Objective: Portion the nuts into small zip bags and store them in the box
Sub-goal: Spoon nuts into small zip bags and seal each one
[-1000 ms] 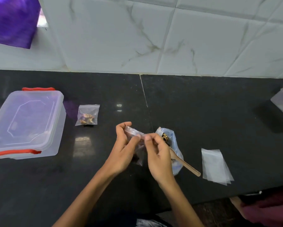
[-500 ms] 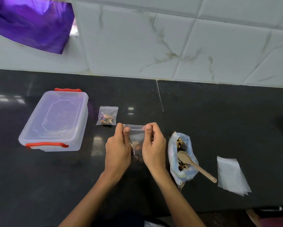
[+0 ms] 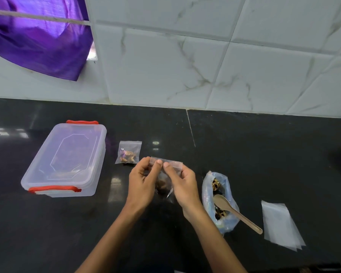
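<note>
A small clear zip bag (image 3: 164,181) with nuts at its bottom hangs between my hands above the black counter. My left hand (image 3: 144,180) pinches the bag's top strip with thumb and fingers, and my right hand (image 3: 182,181) pinches the same strip right beside it. A filled, flat zip bag (image 3: 128,152) lies on the counter just behind my left hand. The clear lidded box with red clips (image 3: 67,160) stands at the left, its lid on. An open plastic bag of nuts (image 3: 219,201) lies right of my right hand with a wooden spoon (image 3: 234,211) resting in it.
A stack of empty zip bags (image 3: 280,225) lies at the front right. White marbled wall tiles (image 3: 205,66) rise behind the black counter (image 3: 264,154). A purple cloth (image 3: 37,40) hangs at the upper left.
My thumbs have come together at the middle of the bag's top strip; they pinched its two ends half a second ago. The view has shifted left and up.
</note>
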A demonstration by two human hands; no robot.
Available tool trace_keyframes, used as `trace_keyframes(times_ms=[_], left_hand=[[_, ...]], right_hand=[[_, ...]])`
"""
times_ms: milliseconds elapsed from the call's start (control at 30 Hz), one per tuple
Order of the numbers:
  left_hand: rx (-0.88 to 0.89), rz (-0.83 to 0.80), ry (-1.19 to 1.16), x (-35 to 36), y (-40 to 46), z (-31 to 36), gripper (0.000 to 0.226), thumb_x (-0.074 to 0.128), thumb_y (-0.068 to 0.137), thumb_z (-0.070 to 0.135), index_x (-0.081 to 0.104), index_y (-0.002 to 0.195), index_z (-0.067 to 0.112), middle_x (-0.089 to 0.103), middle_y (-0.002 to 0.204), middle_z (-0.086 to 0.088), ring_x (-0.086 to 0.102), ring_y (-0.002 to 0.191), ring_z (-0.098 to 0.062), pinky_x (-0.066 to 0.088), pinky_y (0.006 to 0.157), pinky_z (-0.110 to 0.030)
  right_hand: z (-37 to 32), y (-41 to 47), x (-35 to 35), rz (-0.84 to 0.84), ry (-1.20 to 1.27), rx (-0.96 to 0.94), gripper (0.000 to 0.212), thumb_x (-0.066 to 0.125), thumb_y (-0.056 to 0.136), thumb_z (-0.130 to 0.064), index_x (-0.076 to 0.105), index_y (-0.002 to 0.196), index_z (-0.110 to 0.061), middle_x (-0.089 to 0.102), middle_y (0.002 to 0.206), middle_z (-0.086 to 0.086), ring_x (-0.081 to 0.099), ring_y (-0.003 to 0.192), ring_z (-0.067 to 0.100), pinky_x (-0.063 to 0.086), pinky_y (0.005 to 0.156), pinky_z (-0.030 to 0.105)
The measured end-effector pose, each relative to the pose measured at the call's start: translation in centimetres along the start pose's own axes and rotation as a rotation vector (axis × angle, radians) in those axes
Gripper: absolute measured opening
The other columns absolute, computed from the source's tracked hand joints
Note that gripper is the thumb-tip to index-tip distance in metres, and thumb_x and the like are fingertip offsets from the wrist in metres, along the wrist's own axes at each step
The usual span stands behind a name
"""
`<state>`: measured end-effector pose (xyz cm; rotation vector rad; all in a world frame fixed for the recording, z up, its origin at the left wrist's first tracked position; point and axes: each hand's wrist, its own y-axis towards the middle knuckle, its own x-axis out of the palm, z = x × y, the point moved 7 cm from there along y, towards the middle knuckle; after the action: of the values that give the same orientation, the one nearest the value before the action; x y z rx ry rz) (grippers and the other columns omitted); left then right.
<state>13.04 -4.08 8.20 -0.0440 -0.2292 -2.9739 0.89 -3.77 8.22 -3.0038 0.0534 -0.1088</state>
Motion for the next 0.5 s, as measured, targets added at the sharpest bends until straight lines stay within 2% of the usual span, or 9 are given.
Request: trace_keyframes(times_ms=[67, 133, 300, 500], left_hand=[[-0.016, -0.026, -0.043, 0.0, -0.1, 0.2, 0.018, 0.059, 0.093, 0.024, 0.069, 0.086, 0.010, 0.068, 0.082, -0.014, 0.066, 0.077, -0.029, 0.052, 0.071, -0.040], [-0.055, -0.052, -0.096, 0.0, -0.1, 0.3, 0.021, 0.057, 0.091, 0.026, 0.070, 0.089, 0.009, 0.071, 0.085, -0.012, 0.068, 0.082, -0.030, 0.055, 0.073, -0.039], [-0.138, -0.085, -0.150, -0.3, -0.3, 0.0, 0.021, 0.055, 0.089, 0.022, 0.068, 0.095, 0.007, 0.072, 0.082, -0.009, 0.069, 0.075, -0.017, 0.055, 0.063, -0.026], [-0.118, -0.002, -0.121, -1.2, -0.3, 0.2, 0.015, 0.055, 0.093, 0.010, 0.065, 0.093, -0.001, 0.070, 0.083, -0.014, 0.070, 0.075, -0.021, 0.057, 0.062, -0.025]], right_hand=[[-0.3, 0.0, 0.3, -0.010, 0.025, 0.000, 0.012, 0.060, 0.091, -0.018, 0.069, 0.098, -0.014, 0.074, 0.091, 0.005, 0.071, 0.087, 0.015, 0.058, 0.078, 0.030], [-0.3, 0.1, 0.5, -0.017, 0.040, 0.020, 0.012, 0.059, 0.092, -0.018, 0.070, 0.097, -0.015, 0.074, 0.090, 0.006, 0.071, 0.086, 0.016, 0.058, 0.076, 0.030], [0.5, 0.3, 1.1, -0.030, 0.077, 0.132, 0.013, 0.062, 0.090, -0.024, 0.069, 0.097, -0.016, 0.074, 0.091, 0.007, 0.071, 0.086, 0.017, 0.059, 0.078, 0.036], [1.5, 0.4, 1.4, -0.090, 0.116, 0.192, 0.024, 0.062, 0.089, -0.028, 0.068, 0.106, -0.012, 0.073, 0.097, 0.009, 0.070, 0.092, 0.019, 0.056, 0.074, 0.029]])
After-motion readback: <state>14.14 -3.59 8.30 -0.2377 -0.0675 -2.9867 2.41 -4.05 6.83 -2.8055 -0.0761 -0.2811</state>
